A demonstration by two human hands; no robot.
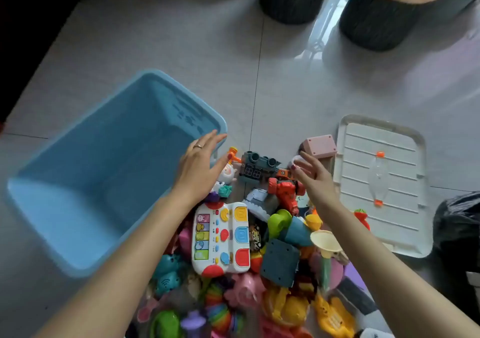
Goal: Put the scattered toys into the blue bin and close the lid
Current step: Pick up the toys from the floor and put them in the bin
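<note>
- The left hand hovers with fingers straight and slightly spread, holding nothing; its fingertips lie over the near corner of the blue bin, which looks empty so far.
- The right hand is also free, its fingers loosely spread and bent, just beyond the red robot toy and near the pink block.
- Between the two sets of fingers sits a grey truck-like toy; both hands look poised to gather it, probably because it is too bulky for one.
- The toy pile lies on the floor beneath the wrists, right beside the bin, so each lift is short; the white keyboard toy is just under the left forearm.
- The lid rests flat on the floor, right of the right fingers, kept aside for closing last.
</note>
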